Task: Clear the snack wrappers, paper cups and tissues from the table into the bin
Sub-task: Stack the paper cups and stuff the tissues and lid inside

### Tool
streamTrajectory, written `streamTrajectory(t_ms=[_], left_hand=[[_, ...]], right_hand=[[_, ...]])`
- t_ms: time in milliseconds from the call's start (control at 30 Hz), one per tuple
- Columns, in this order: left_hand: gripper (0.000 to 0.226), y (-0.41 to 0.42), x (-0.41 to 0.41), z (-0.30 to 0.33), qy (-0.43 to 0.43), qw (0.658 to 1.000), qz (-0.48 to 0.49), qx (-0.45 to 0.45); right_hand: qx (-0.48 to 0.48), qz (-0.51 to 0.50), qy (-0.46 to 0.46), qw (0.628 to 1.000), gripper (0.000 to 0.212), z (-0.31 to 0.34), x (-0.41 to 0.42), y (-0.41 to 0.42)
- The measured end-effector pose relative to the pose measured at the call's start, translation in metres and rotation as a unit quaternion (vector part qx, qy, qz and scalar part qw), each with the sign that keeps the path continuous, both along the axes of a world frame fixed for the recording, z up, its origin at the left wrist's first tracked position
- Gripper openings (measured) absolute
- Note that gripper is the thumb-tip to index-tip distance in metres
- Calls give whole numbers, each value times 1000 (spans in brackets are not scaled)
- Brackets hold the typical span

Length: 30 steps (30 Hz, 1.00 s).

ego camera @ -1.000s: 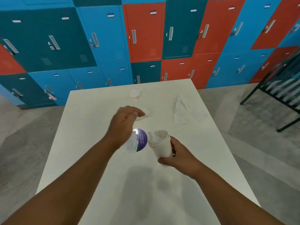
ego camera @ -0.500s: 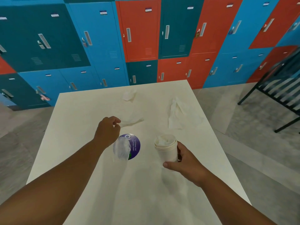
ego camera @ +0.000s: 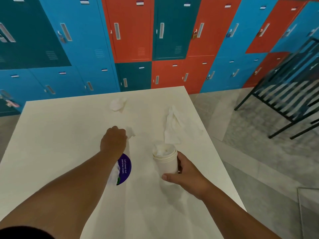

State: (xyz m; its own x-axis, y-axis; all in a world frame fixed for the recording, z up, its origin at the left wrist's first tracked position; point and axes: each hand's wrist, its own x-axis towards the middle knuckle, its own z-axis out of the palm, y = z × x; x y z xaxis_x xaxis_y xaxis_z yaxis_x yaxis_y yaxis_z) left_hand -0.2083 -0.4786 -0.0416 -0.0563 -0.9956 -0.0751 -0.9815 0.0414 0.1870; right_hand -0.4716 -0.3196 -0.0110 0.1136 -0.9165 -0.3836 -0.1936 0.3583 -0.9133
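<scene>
White tissue (ego camera: pixel 130 132) pinched by left hand (ego camera: pixel 113 141); right hand (ego camera: pixel 185 175) grips stuffed cups (ego camera: pixel 166 159).

white cups (ego camera: pixel 166 160), purple sticker (ego camera: pixel 125 168), cream table (ego camera: pixel 60 135)

The left forearm covers the left part of the round purple sticker (ego camera: pixel 124 168) and the clear wrapper (ego camera: pixel 114 175) lying on it. The curled left hand (ego camera: pixel 113 143) hides most of the small white tissue (ego camera: pixel 130 131); its fingertips cannot be seen. The black metal rack (ego camera: pixel 284 94) is blurred and cut off at the right edge.
</scene>
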Motion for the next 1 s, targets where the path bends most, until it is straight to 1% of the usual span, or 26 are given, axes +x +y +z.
streamTrajectory(t_ms=[67, 133, 167, 233, 300, 400, 533, 633, 700, 733, 800, 867, 933, 1000], left_hand=[[16, 1, -3, 5, 47, 999, 12, -23], [13, 2, -4, 15, 107, 993, 18, -41], [12, 2, -6, 23, 143, 988, 19, -47], [16, 4, -14, 47, 231, 971, 16, -51], [21, 10, -29, 74, 301, 952, -19, -45], [24, 25, -56, 107, 334, 937, -104, -23], [19, 42, -85, 125, 291, 935, -205, 10], [11, 50, -101, 125, 222, 939, -251, 79], [16, 53, -109, 125, 164, 940, -279, 109], [18, 54, -113, 126, 150, 936, -292, 128], [24, 57, -120, 130, 123, 918, -329, 182], [33, 60, -126, 133, 63, 897, -379, 219], [39, 65, -132, 135, 14, 888, -390, 242], [41, 70, -140, 135, -10, 886, -396, 241]], right_hand=[[2, -4, 1, 1000, 84, -1, 0, -1], [4, -6, -1, 1000, 84, -3, -1, -1], [5, -6, -1, 1000, 83, -4, -1, -1], [4, -10, -3, 1000, 83, -4, -2, -1], [2, -13, -2, 1000, 84, -3, -2, -1], [-5, -18, -3, 1000, 84, -2, -4, -1], [-14, -25, -6, 1000, 81, 2, -7, 0], [-21, -33, -8, 999, 73, 5, -13, 2], [-27, -37, -8, 999, 72, 7, -20, 5], [-31, -41, -7, 999, 72, 8, -24, 6], [-37, -49, -8, 998, 73, 9, -32, 9], [-38, -55, -16, 998, 75, 8, -40, 14], [-36, -62, -20, 997, 77, 7, -47, 17], [-37, -69, -18, 997, 77, 7, -53, 18]])
